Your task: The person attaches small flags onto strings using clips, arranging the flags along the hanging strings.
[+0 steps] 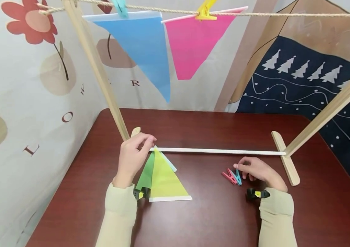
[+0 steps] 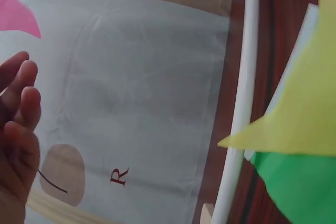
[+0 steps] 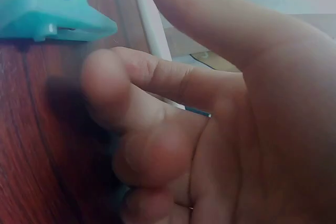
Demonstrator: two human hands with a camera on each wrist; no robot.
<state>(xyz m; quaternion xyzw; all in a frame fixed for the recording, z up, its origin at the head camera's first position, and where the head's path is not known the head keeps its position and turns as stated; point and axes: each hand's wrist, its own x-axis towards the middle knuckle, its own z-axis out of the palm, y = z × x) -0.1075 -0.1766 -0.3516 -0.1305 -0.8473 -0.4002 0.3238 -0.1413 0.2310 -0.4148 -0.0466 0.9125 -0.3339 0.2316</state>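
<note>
In the head view my left hand point(image 1: 131, 156) hovers above the tips of a small stack of paper pennants. The left wrist view shows its fingers point(image 2: 29, 106) loosely bent and apart from the flags, with nothing in them. On top is a yellow pennant point(image 1: 167, 180); a green pennant point(image 1: 146, 171) shows beneath it, and a pale strip point(image 1: 169, 162) of another sticks out. My right hand point(image 1: 256, 169) is beside a blue clothespin point(image 1: 238, 177) and a red clothespin point(image 1: 229, 176) on the table. In the right wrist view its thumb and loosely curled fingers hold nothing; the blue clothespin point(image 3: 47, 11) is just beyond them.
Overhead runs a rope point(image 1: 270, 14) between wooden posts point(image 1: 100, 73), bearing a blue pennant point(image 1: 144, 48) under a teal clothespin point(image 1: 120, 7) and a pink pennant point(image 1: 196, 41) under a yellow one point(image 1: 205, 11). A white rod point(image 1: 221, 151) joins the stand's wooden feet point(image 1: 286, 159).
</note>
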